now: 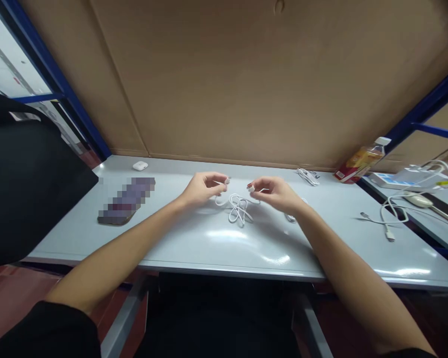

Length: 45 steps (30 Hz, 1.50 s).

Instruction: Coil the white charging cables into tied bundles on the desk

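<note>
My left hand (206, 189) pinches one plug end of a white charging cable (239, 211) between thumb and fingers. At the other end of that cable, my right hand (274, 193) grips a second white plug, with a small red spot showing beside it. The two plugs are held apart, facing each other a little above the table. Between my hands the cable's middle hangs in a loose, looped bundle. Another white cable (290, 218) lies partly hidden behind my right wrist.
On the grey table (224, 253), a blurred-out flat object (129, 201) and small white case (140, 165) are at left. A coiled cable (308, 176), a drink bottle (362, 161) and loose cables (390, 214) are at right. A cardboard panel (239, 84) stands behind; a black chair back (30, 184) overlaps the left.
</note>
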Each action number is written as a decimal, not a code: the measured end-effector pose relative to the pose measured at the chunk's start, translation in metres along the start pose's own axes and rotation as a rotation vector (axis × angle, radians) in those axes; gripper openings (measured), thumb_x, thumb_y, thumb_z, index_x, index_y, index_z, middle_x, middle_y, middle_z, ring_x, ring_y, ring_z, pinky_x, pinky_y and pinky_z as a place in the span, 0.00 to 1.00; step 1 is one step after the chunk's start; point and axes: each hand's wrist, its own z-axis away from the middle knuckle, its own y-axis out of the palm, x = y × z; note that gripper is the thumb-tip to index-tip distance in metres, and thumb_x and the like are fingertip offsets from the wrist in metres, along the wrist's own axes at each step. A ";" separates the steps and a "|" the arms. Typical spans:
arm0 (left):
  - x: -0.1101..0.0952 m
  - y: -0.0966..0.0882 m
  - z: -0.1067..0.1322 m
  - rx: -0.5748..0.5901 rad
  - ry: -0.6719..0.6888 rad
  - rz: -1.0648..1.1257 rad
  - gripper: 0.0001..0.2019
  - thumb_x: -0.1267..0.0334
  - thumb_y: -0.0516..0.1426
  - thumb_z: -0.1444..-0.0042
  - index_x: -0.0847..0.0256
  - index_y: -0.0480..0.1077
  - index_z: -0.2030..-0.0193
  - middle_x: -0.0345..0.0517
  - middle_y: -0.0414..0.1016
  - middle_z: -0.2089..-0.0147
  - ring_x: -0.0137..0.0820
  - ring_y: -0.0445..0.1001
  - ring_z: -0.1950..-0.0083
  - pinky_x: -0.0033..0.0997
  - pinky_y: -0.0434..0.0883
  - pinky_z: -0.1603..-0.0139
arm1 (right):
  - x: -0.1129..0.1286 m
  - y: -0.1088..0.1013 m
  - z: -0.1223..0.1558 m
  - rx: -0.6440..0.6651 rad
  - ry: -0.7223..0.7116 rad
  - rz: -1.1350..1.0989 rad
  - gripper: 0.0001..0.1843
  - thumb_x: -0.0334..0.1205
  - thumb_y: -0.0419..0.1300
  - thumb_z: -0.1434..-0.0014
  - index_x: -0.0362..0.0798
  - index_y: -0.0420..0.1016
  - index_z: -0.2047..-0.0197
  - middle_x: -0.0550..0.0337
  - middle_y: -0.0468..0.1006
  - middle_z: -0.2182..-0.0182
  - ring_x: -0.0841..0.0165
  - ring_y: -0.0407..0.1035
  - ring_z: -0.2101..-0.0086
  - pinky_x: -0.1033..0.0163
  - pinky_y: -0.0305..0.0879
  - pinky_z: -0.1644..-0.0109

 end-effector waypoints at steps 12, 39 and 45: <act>-0.016 -0.064 -0.021 -0.343 -0.157 -0.002 0.16 0.62 0.65 0.54 0.60 0.82 0.56 0.48 0.83 0.52 0.20 0.55 0.76 0.28 0.56 0.76 | -0.019 -0.063 -0.006 -0.441 0.210 0.061 0.13 0.42 0.69 0.50 0.48 0.83 0.59 0.52 0.80 0.64 0.70 0.64 0.75 0.62 0.59 0.75; 0.015 -0.009 0.001 0.077 0.027 -0.484 0.25 0.48 0.66 0.47 0.56 0.79 0.45 0.51 0.83 0.47 0.48 0.77 0.45 0.40 0.72 0.45 | -0.020 -0.004 -0.005 0.027 0.316 -0.221 0.14 0.38 0.75 0.48 0.50 0.80 0.58 0.53 0.84 0.57 0.62 0.82 0.63 0.55 0.82 0.55; 0.012 0.021 0.019 0.309 0.193 -0.637 0.33 0.43 0.61 0.40 0.53 0.69 0.31 0.51 0.73 0.32 0.52 0.67 0.31 0.46 0.64 0.33 | -0.025 0.029 -0.012 -0.102 0.190 -0.148 0.19 0.47 0.77 0.54 0.48 0.77 0.63 0.56 0.83 0.67 0.64 0.78 0.68 0.57 0.77 0.62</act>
